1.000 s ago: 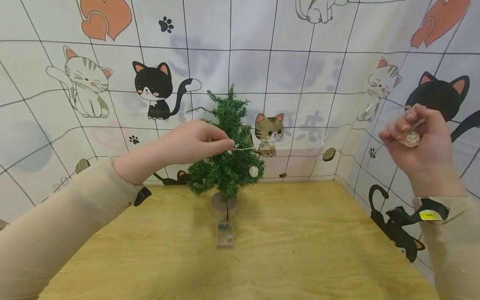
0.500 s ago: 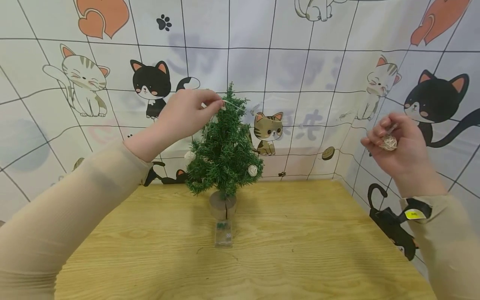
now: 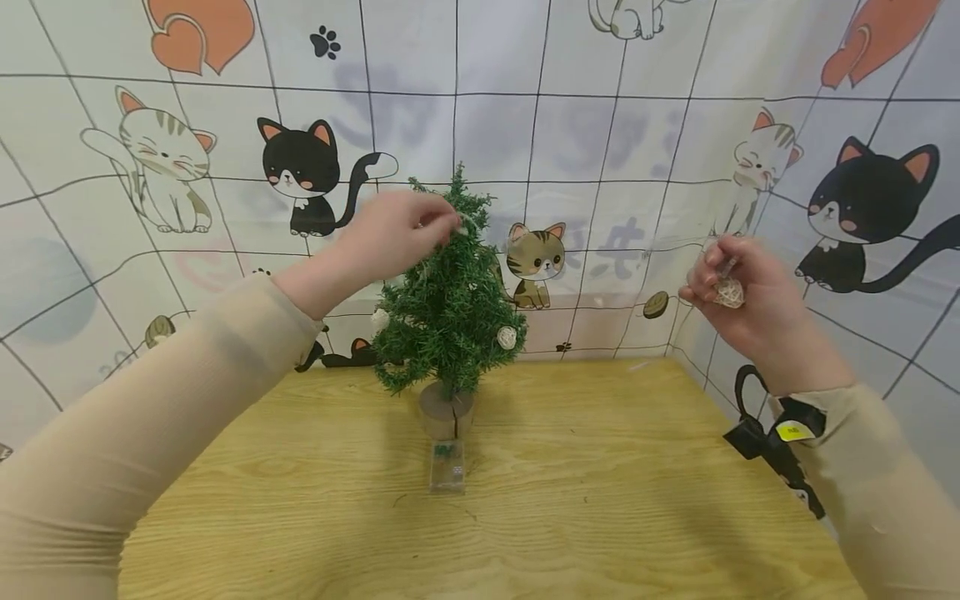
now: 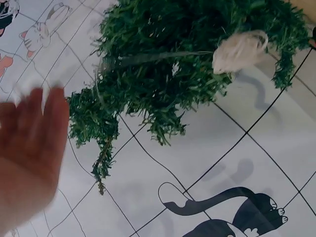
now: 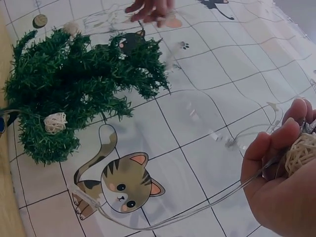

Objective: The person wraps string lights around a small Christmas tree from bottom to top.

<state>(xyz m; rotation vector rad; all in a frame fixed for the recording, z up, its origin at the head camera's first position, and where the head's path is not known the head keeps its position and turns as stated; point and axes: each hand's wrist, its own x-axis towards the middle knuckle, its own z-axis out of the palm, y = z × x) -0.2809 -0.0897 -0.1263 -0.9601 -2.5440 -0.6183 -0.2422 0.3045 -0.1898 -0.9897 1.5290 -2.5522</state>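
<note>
A small green artificial tree (image 3: 450,308) stands at the back of the wooden table on a round wooden base (image 3: 444,410). My left hand (image 3: 393,229) is at its upper left, thumb and fingertips pinching the pale wire of a string of lights. In the left wrist view that hand (image 4: 29,153) is blurred. Out to the right, my right hand (image 3: 757,308) holds a woven ball (image 3: 729,293) of the string, fingers curled round it. Thin clear wire (image 5: 197,212) trails from that hand. Two more woven balls, one right (image 3: 507,337) and one left (image 3: 380,319), sit on lower branches.
A clear plastic box (image 3: 447,467) lies on the wooden table (image 3: 570,500) just before the base. Cat-patterned sheeting (image 3: 592,133) covers the back and right sides close behind the tree. Small dark scraps lie on the tabletop.
My left hand has risen from mid-tree to near the top with the wire, then dipped slightly. The right hand has moved left and a little down, still holding its woven ball.
</note>
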